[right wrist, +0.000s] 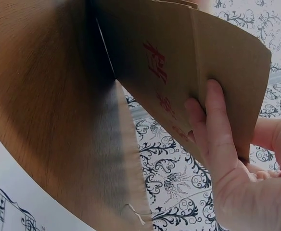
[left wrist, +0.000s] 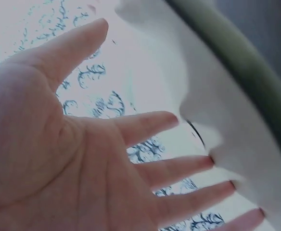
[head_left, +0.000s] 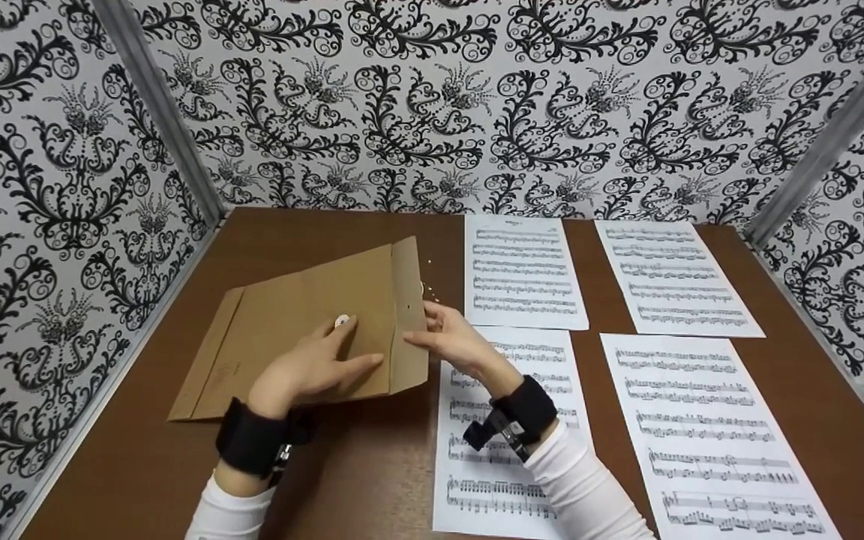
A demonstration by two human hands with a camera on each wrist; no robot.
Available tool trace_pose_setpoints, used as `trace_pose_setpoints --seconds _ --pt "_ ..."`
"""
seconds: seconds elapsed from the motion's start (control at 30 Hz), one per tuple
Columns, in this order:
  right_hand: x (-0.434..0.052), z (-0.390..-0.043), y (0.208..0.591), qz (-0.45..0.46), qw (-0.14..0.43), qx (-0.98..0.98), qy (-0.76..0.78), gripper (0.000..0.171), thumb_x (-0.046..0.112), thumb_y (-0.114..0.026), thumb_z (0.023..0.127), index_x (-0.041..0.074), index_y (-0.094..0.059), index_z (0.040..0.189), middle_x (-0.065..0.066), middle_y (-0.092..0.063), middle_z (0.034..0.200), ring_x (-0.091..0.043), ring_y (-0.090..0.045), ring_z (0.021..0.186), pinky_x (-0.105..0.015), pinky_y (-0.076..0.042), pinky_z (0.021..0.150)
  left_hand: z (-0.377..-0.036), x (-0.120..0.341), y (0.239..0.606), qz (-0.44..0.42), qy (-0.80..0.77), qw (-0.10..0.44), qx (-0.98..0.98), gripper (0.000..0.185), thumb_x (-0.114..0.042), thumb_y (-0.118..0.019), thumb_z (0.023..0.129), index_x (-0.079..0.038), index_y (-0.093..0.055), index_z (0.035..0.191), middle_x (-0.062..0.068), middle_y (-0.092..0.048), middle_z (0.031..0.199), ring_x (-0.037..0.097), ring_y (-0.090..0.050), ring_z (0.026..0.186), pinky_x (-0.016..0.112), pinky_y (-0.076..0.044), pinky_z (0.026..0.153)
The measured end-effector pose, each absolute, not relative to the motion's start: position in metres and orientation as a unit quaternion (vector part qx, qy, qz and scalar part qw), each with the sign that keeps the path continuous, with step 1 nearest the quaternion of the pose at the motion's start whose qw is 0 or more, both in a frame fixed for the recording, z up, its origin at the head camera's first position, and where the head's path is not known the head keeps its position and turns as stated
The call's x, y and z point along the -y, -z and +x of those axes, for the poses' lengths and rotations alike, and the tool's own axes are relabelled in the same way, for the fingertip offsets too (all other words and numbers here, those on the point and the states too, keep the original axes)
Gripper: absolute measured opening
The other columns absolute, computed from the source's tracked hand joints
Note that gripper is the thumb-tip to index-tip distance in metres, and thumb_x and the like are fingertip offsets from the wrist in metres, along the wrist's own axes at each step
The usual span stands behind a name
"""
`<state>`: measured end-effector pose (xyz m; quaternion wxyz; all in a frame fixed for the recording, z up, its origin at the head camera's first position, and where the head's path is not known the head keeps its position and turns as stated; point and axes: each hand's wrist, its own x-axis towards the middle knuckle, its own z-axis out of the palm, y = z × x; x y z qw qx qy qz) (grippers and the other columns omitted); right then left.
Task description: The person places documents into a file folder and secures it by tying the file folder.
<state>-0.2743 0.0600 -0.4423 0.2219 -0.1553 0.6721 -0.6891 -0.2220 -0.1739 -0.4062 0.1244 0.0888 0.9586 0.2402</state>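
A brown paper envelope point(head_left: 289, 322) lies tilted on the left half of the brown table point(head_left: 342, 465), its right end raised. Its flap point(head_left: 408, 300) is folded at that end, and a white string-tie disc point(head_left: 340, 321) sits near the middle. My left hand point(head_left: 327, 360) rests flat on top with the fingers straight; the left wrist view shows the palm point(left wrist: 83, 159) spread open against a pale surface point(left wrist: 217, 110). My right hand point(head_left: 436, 330) pinches the flap edge. In the right wrist view its fingers point(right wrist: 212, 125) lie under the envelope point(right wrist: 179, 62), beside red print.
Several sheets of printed music lie on the right half of the table: two at the back point(head_left: 522, 270) point(head_left: 672, 274), one at front right point(head_left: 702, 427), and one point(head_left: 499, 450) partly under my right forearm. Patterned walls point(head_left: 64, 187) close in the left, back and right sides.
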Motion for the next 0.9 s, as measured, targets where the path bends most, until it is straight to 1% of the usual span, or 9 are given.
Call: trace_pose_setpoints --seconds 0.13,0.2,0.4,0.57,0.73,0.9 --pt "-0.061 -0.275 0.442 -0.163 0.22 -0.666 0.694 0.061 -0.007 -0.058 0.094 -0.004 -0.04 0.152 -0.032 -0.058 0.141 -0.014 -0.073 0.1 -0.035 -0.062 0.092 -0.221 0.161 0.405 0.079 -0.223 0.108 -0.965 0.095 -0.07 -0.056 0.093 -0.01 -0.029 0.162 0.032 -0.026 0.165 0.055 -0.033 0.149 0.067 -0.033 0.119" --pt "-0.061 -0.275 0.443 -0.162 0.218 -0.668 0.693 0.061 -0.007 -0.059 0.094 -0.005 -0.039 0.152 -0.032 -0.057 0.142 -0.014 -0.072 0.102 -0.035 -0.062 0.091 -0.221 0.156 0.406 0.072 -0.22 0.103 -0.967 0.098 -0.072 -0.057 0.091 -0.011 -0.029 0.162 0.032 -0.026 0.165 0.055 -0.032 0.15 0.067 -0.033 0.119" --pt "-0.06 -0.275 0.445 -0.157 0.207 -0.668 0.697 0.062 -0.008 -0.06 0.093 -0.005 -0.04 0.152 -0.032 -0.056 0.143 -0.016 -0.071 0.105 -0.035 -0.062 0.091 -0.222 0.149 0.407 0.055 -0.221 0.096 -0.969 0.103 -0.074 -0.061 0.086 -0.011 -0.03 0.162 0.03 -0.027 0.166 0.055 -0.031 0.15 0.068 -0.032 0.12" --pt "-0.06 -0.274 0.442 -0.159 0.21 -0.663 0.701 0.063 -0.006 -0.06 0.094 -0.004 -0.039 0.153 -0.032 -0.056 0.144 -0.018 -0.072 0.107 -0.036 -0.062 0.092 -0.222 0.149 0.405 0.057 -0.222 0.093 -0.969 0.105 -0.075 -0.062 0.085 -0.012 -0.03 0.162 0.03 -0.027 0.166 0.055 -0.033 0.149 0.067 -0.033 0.119" --pt "-0.061 -0.272 0.44 -0.162 0.214 -0.66 0.701 0.063 -0.006 -0.06 0.094 -0.004 -0.037 0.153 -0.033 -0.056 0.144 -0.016 -0.073 0.102 -0.037 -0.062 0.091 -0.221 0.148 0.402 0.066 -0.222 0.087 -0.969 0.1 -0.07 -0.063 0.087 -0.011 -0.033 0.161 0.032 -0.028 0.164 0.053 -0.035 0.149 0.067 -0.035 0.118" --pt "-0.061 -0.272 0.44 -0.166 0.215 -0.661 0.699 0.063 -0.005 -0.06 0.095 -0.005 -0.038 0.153 -0.032 -0.054 0.145 -0.015 -0.072 0.103 -0.037 -0.062 0.093 -0.219 0.143 0.4 0.072 -0.217 0.078 -0.97 0.089 -0.059 -0.064 0.091 -0.011 -0.035 0.16 0.031 -0.028 0.165 0.052 -0.037 0.148 0.07 -0.038 0.114"
